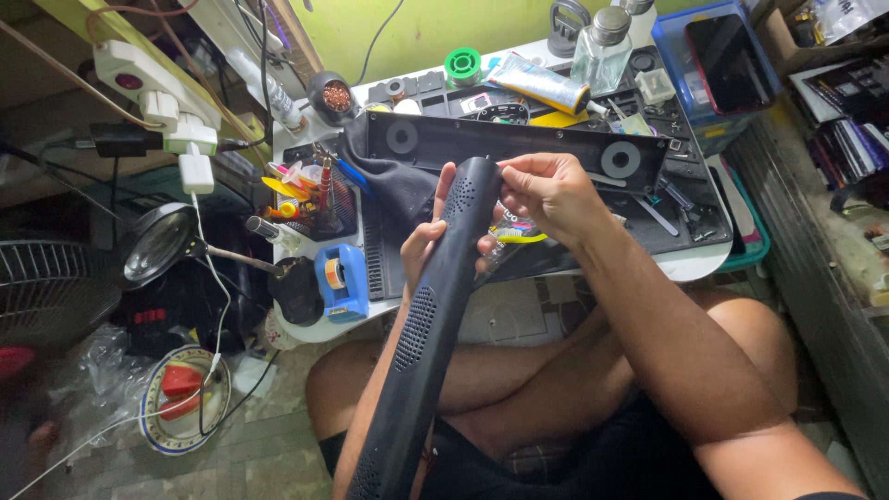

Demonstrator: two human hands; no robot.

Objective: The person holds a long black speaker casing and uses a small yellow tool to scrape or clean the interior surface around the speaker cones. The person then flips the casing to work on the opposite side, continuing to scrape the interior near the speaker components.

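A long black perforated speaker cover (428,324) runs from my lap up to the middle of the view, held upright and tilted. My left hand (424,243) wraps around it from behind, fingers showing on its left side. My right hand (546,190) pinches its rounded top end with fingertips. Behind the hands, a black flat panel (519,143) with two round grey discs lies on the low white work table (694,264).
The table holds a glue tube (540,83), a glass bottle (603,48), a green solder spool (463,67), a blue tape dispenser (341,281) and a tool holder. A magnifier lamp (157,243), power strip (153,102) and plate (181,398) sit left. A blue box with a phone (727,60) is at right.
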